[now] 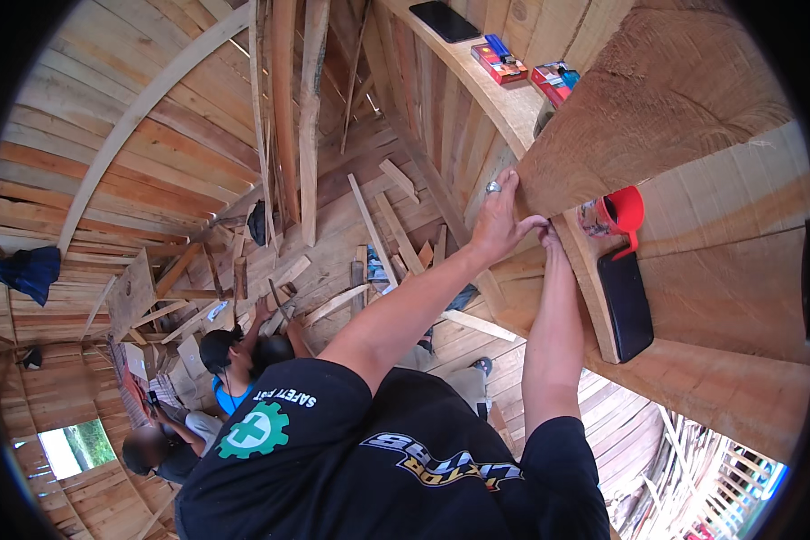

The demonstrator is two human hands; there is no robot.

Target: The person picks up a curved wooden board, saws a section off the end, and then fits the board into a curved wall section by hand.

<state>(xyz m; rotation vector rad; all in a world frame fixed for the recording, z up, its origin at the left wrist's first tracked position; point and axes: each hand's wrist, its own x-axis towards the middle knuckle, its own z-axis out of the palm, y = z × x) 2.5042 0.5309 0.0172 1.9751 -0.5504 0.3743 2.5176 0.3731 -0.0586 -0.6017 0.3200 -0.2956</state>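
Observation:
A broad, rough-sawn wooden board point(657, 85) juts in from the upper right. My left hand point(501, 220), with a ring on one finger, is closed against the near end of this board, its thumb stretched toward my right hand. My right hand point(547, 236) is raised next to it at the board's lower edge, and its fingers are mostly hidden by the wood. Just right of my hands, a red cup point(628, 209) with dark contents stands on a narrow ledge point(588, 283). Below the cup lies a black phone point(625, 306).
Another phone point(444, 21) and two small red packs point(499, 63) with lighters rest on the upper ledge. Loose planks point(396, 229) lie across the wooden floor. At the left, co-workers point(229, 360) sit low near timber pieces. A dark blue cloth point(29, 273) hangs on the plank wall.

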